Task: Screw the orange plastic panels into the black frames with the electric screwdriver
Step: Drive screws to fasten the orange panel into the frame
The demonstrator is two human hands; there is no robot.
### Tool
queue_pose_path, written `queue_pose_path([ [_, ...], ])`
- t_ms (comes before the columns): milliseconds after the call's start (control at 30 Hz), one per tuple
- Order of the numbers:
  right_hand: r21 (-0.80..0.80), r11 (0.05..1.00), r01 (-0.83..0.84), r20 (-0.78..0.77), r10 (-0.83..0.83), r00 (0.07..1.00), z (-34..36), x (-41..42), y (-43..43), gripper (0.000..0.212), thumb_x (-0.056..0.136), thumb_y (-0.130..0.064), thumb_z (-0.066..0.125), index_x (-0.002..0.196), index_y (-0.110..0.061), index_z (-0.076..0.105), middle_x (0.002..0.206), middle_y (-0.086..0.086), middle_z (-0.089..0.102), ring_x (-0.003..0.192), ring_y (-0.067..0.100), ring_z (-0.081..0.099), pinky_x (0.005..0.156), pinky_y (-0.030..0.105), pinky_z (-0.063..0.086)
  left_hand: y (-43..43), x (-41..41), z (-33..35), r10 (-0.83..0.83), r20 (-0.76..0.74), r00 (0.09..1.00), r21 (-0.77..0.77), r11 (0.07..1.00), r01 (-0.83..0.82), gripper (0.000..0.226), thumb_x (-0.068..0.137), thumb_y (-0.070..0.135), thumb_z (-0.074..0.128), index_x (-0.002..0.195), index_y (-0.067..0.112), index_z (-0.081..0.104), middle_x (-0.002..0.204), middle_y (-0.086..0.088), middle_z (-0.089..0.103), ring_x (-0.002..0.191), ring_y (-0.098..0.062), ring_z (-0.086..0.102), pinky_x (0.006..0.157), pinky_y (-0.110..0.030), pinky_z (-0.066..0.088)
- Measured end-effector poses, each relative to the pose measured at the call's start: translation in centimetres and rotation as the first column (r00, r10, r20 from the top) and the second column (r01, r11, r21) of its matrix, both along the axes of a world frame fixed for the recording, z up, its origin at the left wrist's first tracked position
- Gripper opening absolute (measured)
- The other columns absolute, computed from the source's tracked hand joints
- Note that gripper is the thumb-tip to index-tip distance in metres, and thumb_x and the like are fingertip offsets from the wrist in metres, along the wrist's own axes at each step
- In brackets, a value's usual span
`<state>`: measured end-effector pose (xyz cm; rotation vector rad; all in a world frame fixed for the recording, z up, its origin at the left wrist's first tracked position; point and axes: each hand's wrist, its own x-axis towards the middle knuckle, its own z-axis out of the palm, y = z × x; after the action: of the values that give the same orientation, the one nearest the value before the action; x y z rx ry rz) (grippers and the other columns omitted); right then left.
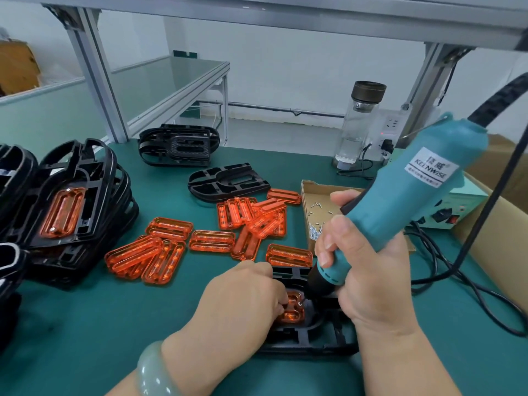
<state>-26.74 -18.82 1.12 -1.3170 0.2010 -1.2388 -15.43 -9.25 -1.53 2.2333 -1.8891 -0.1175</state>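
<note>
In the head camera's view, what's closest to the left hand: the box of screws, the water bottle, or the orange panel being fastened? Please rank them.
1. Orange panel: right at the fingertips of the left hand, in the near frame.
2. Screw box: beyond, to the right.
3. Water bottle: far back, right.

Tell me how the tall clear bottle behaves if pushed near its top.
The bottle would probably tip rather than slide: it is tall and narrow, with a bulky dark cap on top and little liquid low down. Its clear walls look like glass, so a fall might crack it. Being round, it would likely roll once down.
</note>
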Motion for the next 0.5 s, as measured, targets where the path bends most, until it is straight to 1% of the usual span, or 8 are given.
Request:
queue_pose_path([
  [100,0.034,0.993,-0.111,0.040,0.110,0.993,0.2,-0.3,-0.3,0.018,0.074,-0.021,0.066,0.090,-0.028,0.069,0.059,-0.006,0.053,0.042,0.012,0.046,0.051,0.023,0.040,0.0,0.2,0.0,-0.016,0.001,1.000,0.008,1.000,0.016,0.027,0.098,0.039,0.042,0.118,0.036,0.060,0.105,0.011,0.047,0.108,-0.008,0.043,0.080,-0.024,0.040],
  [167,0.056,0.961,-0.271,0.101,0.265,0.959,0.4,-0.5,-0.7,0.022,0.072,-0.019,0.073,0.093,-0.024,0.067,0.058,-0.006,0.052,0.042,0.010,0.047,0.052,0.023,0.038,-0.1,0.4,0.1,-0.031,0.008,0.999,0.016,0.999,0.031,0.027,0.097,0.038,0.043,0.118,0.035,0.060,0.105,0.012,0.047,0.109,-0.008,0.043,0.083,-0.025,0.042],
  [233,0.092,0.937,-0.338,0.168,0.320,0.932,0.6,-0.7,-1.0,0.027,0.071,-0.024,0.080,0.094,-0.021,0.067,0.056,-0.007,0.051,0.042,0.007,0.047,0.053,0.024,0.038,0.0,0.4,0.0,-0.045,0.017,0.999,0.021,0.999,0.045,0.028,0.098,0.039,0.042,0.119,0.035,0.060,0.105,0.012,0.047,0.109,-0.008,0.042,0.084,-0.025,0.042],
  [267,0.127,0.941,-0.314,0.178,0.290,0.940,0.6,-0.8,-1.1,0.024,0.073,-0.020,0.078,0.094,-0.020,0.065,0.055,-0.007,0.050,0.042,0.007,0.046,0.053,0.024,0.039,0.0,0.4,0.0,-0.041,0.009,0.999,0.019,0.999,0.041,0.028,0.097,0.040,0.041,0.119,0.035,0.060,0.105,0.012,0.048,0.108,-0.007,0.042,0.084,-0.025,0.042],
  [333,0.199,0.952,-0.233,0.178,0.199,0.964,0.4,-1.0,-1.4,0.014,0.081,-0.011,0.059,0.093,-0.018,0.061,0.053,-0.006,0.048,0.040,0.008,0.044,0.052,0.022,0.040,0.1,0.6,0.0,-0.022,-0.015,1.000,0.016,1.000,0.022,0.028,0.096,0.043,0.042,0.118,0.038,0.059,0.105,0.012,0.049,0.107,-0.005,0.043,0.082,-0.025,0.042],
  [367,0.227,0.953,-0.201,0.178,0.162,0.971,0.3,-1.0,-1.5,0.014,0.082,-0.012,0.051,0.093,-0.017,0.058,0.053,-0.006,0.046,0.040,0.008,0.043,0.052,0.022,0.041,0.1,0.7,0.0,-0.019,-0.022,1.000,0.020,1.000,0.019,0.028,0.095,0.044,0.043,0.117,0.040,0.059,0.105,0.012,0.049,0.107,-0.005,0.043,0.081,-0.025,0.042],
  [433,0.279,0.949,-0.149,0.182,0.100,0.978,0.1,-1.1,-1.7,0.014,0.082,-0.015,0.049,0.094,-0.016,0.055,0.053,-0.006,0.045,0.041,0.008,0.043,0.053,0.020,0.042,0.1,1.0,0.2,-0.018,-0.035,0.999,0.042,0.999,0.020,0.027,0.093,0.045,0.045,0.117,0.041,0.058,0.104,0.013,0.050,0.106,-0.005,0.045,0.079,-0.024,0.040],
  [500,0.332,0.938,-0.099,0.185,0.038,0.982,-0.1,-1.2,-2.1,0.011,0.082,-0.017,0.054,0.094,-0.017,0.056,0.055,-0.006,0.045,0.043,0.008,0.043,0.054,0.019,0.041,0.2,1.2,0.4,-0.022,-0.043,0.999,0.071,0.997,0.025,0.027,0.094,0.046,0.045,0.117,0.042,0.058,0.104,0.013,0.050,0.104,-0.006,0.046,0.079,-0.022,0.040],
])
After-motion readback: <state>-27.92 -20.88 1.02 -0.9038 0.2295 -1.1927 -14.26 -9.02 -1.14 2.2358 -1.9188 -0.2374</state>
